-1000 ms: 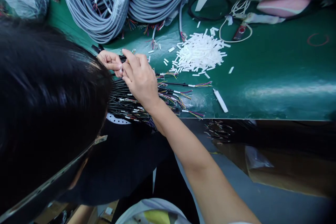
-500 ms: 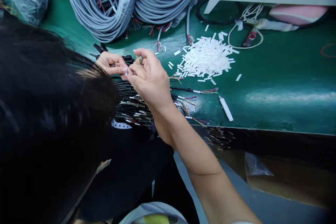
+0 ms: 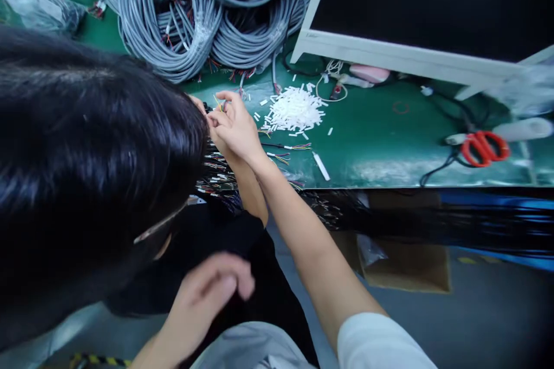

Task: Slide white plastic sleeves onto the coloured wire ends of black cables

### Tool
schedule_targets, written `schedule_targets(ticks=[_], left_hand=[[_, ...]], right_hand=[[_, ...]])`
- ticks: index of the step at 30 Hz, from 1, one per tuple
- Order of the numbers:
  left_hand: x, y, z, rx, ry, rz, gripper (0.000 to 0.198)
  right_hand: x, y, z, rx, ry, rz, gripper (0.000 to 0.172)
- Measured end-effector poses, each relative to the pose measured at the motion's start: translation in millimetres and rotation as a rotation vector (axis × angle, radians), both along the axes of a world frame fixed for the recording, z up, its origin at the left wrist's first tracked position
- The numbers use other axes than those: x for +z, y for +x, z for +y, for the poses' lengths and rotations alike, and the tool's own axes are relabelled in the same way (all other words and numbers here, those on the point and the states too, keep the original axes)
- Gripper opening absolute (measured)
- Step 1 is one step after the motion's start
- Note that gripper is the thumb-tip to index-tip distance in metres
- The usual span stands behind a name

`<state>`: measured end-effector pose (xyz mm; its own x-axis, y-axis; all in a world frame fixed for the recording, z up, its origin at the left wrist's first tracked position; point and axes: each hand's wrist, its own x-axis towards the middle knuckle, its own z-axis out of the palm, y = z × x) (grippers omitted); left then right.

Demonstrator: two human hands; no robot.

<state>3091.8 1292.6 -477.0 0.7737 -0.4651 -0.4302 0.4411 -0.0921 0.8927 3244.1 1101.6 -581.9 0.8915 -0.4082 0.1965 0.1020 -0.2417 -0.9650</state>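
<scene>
My right hand [image 3: 237,130] reaches over the bench with its fingers pinched together on thin coloured wires [image 3: 220,105], a yellow one sticking up. Another person's fingers [image 3: 198,105] show just left of it, mostly behind that person's head [image 3: 99,173]; their forearm [image 3: 247,181] lies behind mine. My left hand [image 3: 212,294] hangs low over the lap, curled and smeared by motion. Below my right hand lie black cables with white sleeves [image 3: 216,176] and bared wire ends. To its right is a pile of short white tubes [image 3: 296,109].
Coils of grey cable [image 3: 173,40] fill the back of the green bench [image 3: 372,155]. A monitor [image 3: 415,6] stands at back right. Red-handled scissors [image 3: 485,149] lie near the right side, and a white pen-like tool [image 3: 321,166] near the front edge. A cardboard box [image 3: 407,268] is below.
The view has shifted, bringing in the monitor screen and scissors. My left hand has come into view at the bottom. My right hand stays pinched on the wires; the other person's head covers more of their hand.
</scene>
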Motion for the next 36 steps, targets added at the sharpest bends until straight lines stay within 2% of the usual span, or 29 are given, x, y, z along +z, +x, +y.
schedule_targets(ticks=[1,3,5,7,9,10,14,19,22,26,30,32,36], left_hand=[[-3.4,-4.8,-8.0,0.080,-0.043,0.026,0.019],[-13.1,5.3,-35.6,0.328,-0.131,0.053,0.022],[-25.3,32.8,-68.0,0.573,-0.186,0.045,0.023],[-39.0,65.3,-95.3,0.780,-0.187,0.037,0.015],[-52.7,94.4,-114.5,0.926,-0.186,0.036,0.008],[-59.1,106.9,-121.4,0.950,-0.188,0.022,0.007],[-78.3,146.4,-135.0,0.823,-0.144,-0.115,0.021],[-86.8,178.6,-127.8,0.656,-0.025,-0.292,0.021],[-88.8,183.0,-120.4,0.564,0.026,-0.340,0.019],[-93.6,173.0,-115.4,0.488,0.048,-0.396,0.020],[-97.7,169.1,-115.6,0.478,0.019,-0.417,0.017],[-97.0,174.5,-117.0,0.513,-0.046,-0.302,0.014],[-88.1,187.8,-121.5,0.635,-0.186,-0.049,0.005]], right_hand=[[0.4,-1.3,-1.4,0.010,-0.002,-0.002,0.044],[0.0,-4.1,-5.1,0.043,-0.002,-0.012,0.042],[-3.0,-6.6,-10.6,0.083,0.022,-0.025,0.041],[-8.7,-8.8,-18.5,0.103,0.080,-0.040,0.043],[-14.9,-10.8,-28.2,0.132,0.151,-0.051,0.046],[-17.4,-11.8,-33.2,0.154,0.182,-0.055,0.048],[-19.2,-14.1,-50.1,0.279,0.230,-0.062,0.049],[-14.0,-12.4,-58.1,0.343,0.243,-0.055,0.047],[-12.6,-9.7,-60.3,0.367,0.230,-0.032,0.046],[-10.7,-8.1,-63.0,0.379,0.177,-0.033,0.046],[-6.1,-11.5,-61.0,0.337,0.035,-0.094,0.047],[-2.1,-13.4,-58.4,0.253,-0.067,-0.138,0.043],[10.7,-12.6,-56.2,0.140,-0.262,-0.116,0.022]])
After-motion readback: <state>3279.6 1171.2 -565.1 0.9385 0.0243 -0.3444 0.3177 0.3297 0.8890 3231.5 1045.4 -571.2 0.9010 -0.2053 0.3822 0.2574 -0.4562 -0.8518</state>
